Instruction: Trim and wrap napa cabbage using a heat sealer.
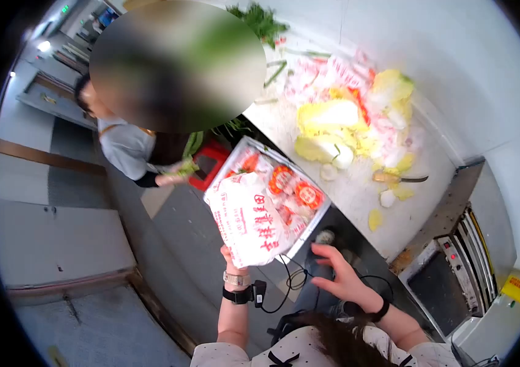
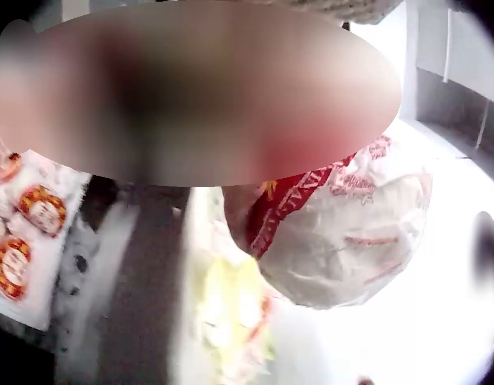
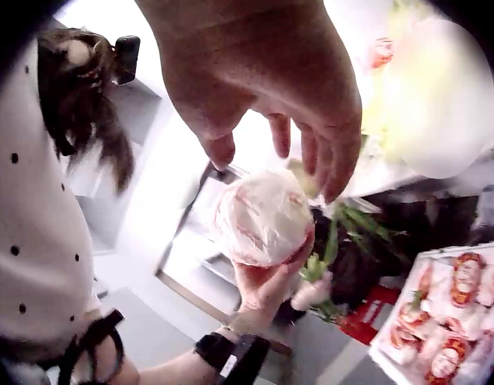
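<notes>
My left hand [image 1: 233,259] holds up a rounded package [image 1: 249,219] wrapped in white with red printing, above one end of a box of similar packages. In the right wrist view, the fingers of that left hand [image 3: 267,282] curl round the lower side of the package [image 3: 261,218]. The left wrist view shows the package's [image 2: 347,241] pale wrapping and a red printed band. My right hand [image 1: 347,282] is apart from it, fingers loosely bent and holding nothing. From the right wrist camera, this right hand [image 3: 263,72] hangs in front of the package with a gap between.
A white box [image 1: 318,223] holds several wrapped packages with orange-red labels. Yellow leaves [image 1: 327,125], crumpled printed wrapping and a knife [image 1: 411,179] lie on the pale counter [image 1: 416,229]. Beyond the box are a red container [image 1: 209,160] and a person [image 1: 126,147] holding greens.
</notes>
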### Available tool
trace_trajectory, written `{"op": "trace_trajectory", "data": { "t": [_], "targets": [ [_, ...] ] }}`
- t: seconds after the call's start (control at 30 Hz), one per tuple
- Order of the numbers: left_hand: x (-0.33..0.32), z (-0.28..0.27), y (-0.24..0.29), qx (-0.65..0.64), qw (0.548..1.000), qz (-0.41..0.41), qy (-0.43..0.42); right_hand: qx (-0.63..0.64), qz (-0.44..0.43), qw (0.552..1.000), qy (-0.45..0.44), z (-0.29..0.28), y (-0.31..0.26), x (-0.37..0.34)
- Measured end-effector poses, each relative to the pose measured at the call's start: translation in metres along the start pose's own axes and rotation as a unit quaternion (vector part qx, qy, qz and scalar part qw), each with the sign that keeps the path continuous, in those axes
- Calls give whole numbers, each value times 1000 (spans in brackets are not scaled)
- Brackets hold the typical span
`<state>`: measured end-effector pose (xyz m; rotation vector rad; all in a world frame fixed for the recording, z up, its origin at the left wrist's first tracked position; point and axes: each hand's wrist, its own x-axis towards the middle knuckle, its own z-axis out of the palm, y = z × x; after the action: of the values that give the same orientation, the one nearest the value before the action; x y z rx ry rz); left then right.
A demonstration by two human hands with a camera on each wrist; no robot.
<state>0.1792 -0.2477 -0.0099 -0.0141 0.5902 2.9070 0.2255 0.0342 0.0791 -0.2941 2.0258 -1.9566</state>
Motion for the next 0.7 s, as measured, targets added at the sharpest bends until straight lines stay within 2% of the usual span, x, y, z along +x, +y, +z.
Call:
{"op": "trace_trajectory", "data": {
  "t": [0.03, 0.07, 0.1, 0.17, 0.2, 0.3, 0.33, 0.43, 0.47, 0.57, 0.6, 0.7],
  "targets": [
    [12, 45, 0, -34, 990, 35, -134, 12, -14, 999, -30, 2, -18, 8],
    [21, 78, -2, -38, 978, 39, -204, 20, -62, 998, -16, 3, -37, 16],
    [22, 103, -4, -29, 972, 38, -231, 27, -106, 994, -3, 7, -59, 20],
    [27, 142, -12, 16, 975, 32, -220, 97, -147, 984, -8, 6, -102, 23],
    [29, 155, -15, 44, 979, 21, -198, 56, -167, 984, 26, 3, -115, 19],
    [36, 179, -28, 130, 981, -4, -146, -66, -208, 965, 145, -2, -126, 1],
    [37, 186, -32, 154, 978, -11, -138, -54, -181, 968, 164, -5, -123, -5],
    [45, 200, -45, 204, 970, -28, -130, 96, -159, 965, 185, -12, -119, -17],
    [46, 204, -49, 213, 968, -32, -131, 106, -155, 962, 201, -12, -117, -21],
    [52, 212, -56, 232, 962, -38, -135, 29, -222, 942, 252, -17, -113, -27],
    [55, 215, -56, 237, 961, -37, -138, 61, -239, 941, 232, -23, -111, -27],
    [64, 223, -55, 246, 956, -38, -155, 16, -287, 938, 195, -39, -135, -30]
  ]
}}
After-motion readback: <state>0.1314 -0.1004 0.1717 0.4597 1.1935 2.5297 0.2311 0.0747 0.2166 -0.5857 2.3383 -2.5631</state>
